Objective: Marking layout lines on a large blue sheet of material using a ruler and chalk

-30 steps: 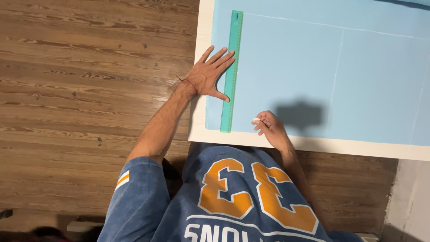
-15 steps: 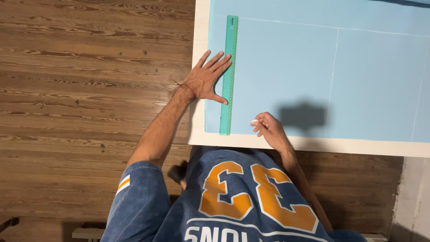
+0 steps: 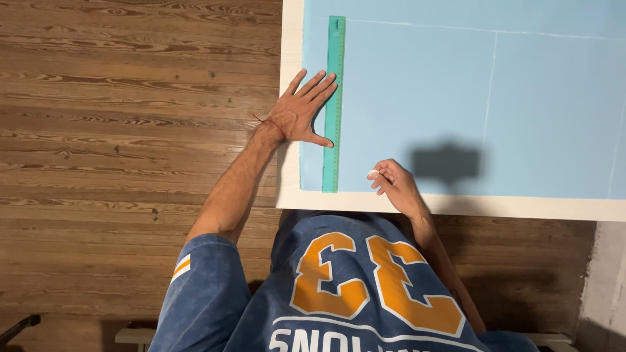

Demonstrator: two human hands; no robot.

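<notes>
A long green ruler (image 3: 334, 72) lies upright along the left side of a light blue sheet (image 3: 456, 111) on a white table (image 3: 290, 45). My left hand (image 3: 301, 112) presses flat beside the ruler, fingers spread, thumb and fingertips touching its left edge. My right hand (image 3: 392, 184) rests near the sheet's front edge, right of the ruler's lower end, pinching a small white piece of chalk (image 3: 372, 173). Thin white lines (image 3: 490, 98) are drawn across the blue sheet.
Brown wooden floorboards (image 3: 130, 117) fill the left and the front. The table's white front edge (image 3: 521, 207) runs just before my body. A dark shadow (image 3: 447, 160) falls on the sheet right of my right hand. A pale wall strip (image 3: 603, 287) shows at bottom right.
The view has shifted slightly. My right hand has edged a little up and left toward the ruler's lower end. My left hand stays pressed by the ruler.
</notes>
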